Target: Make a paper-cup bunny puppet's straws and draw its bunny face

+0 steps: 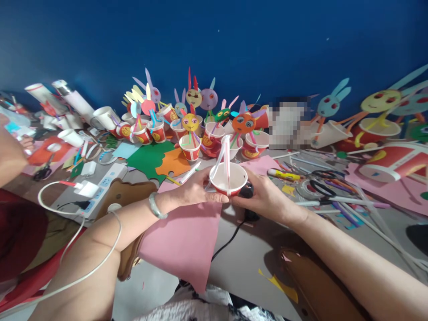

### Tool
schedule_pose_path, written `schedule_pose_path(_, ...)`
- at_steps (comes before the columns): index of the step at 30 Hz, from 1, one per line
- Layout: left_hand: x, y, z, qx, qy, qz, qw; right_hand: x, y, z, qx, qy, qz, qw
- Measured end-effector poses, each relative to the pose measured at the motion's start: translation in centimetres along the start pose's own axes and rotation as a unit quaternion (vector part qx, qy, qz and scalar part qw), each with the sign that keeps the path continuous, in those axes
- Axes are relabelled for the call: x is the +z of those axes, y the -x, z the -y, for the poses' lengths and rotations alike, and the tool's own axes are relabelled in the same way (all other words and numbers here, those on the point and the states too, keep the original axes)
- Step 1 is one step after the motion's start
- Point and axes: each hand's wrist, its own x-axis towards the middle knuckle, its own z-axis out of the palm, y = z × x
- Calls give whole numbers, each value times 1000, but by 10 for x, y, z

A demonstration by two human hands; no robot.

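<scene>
Straight ahead, a deep blue wall point(214, 44) filled the back of the room, and before it spread the grey tabletop point(240, 267), crowded on the right with loose craft supplies point(284, 174). A pink sheet point(180, 240) lay at the near side, bare table just to its right, while a row of rabbit-eared paper figures point(191, 122) stood beyond, toward the wall. Then came the hands: the left hand point(199, 187) curled round one side, thumb across the front, and the right hand point(257, 196) cupped the other, so neither was nearer; both held the same paper cup point(237, 178). And that cup sat squarely between them, mouth up, axis close to upright, though whether its base met the table could not be told. Smallest of all, white straws point(226, 156) rose from it, leaning together near the top.
</scene>
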Motion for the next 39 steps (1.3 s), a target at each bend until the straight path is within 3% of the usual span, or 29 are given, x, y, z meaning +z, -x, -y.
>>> schedule_pose_path(5,-6,0,-6,-7,32,-19,999,-2,-1,-1,13,3,25,1000)
schedule_pose_path(14,-15,2,-22,94,33,-102,990,1,-1,-3,40,-1,134,990)
schedule_pose_path(19,-21,2,-27,101,43,-64,992,1,-2,-2,58,-11,134,989)
schedule_pose_path(27,-22,3,-24,90,44,-95,990,2,-2,-1,76,-14,124,989)
schedule_pose_path(39,-19,1,-25,103,7,-132,986,2,-1,3,-4,36,112,993)
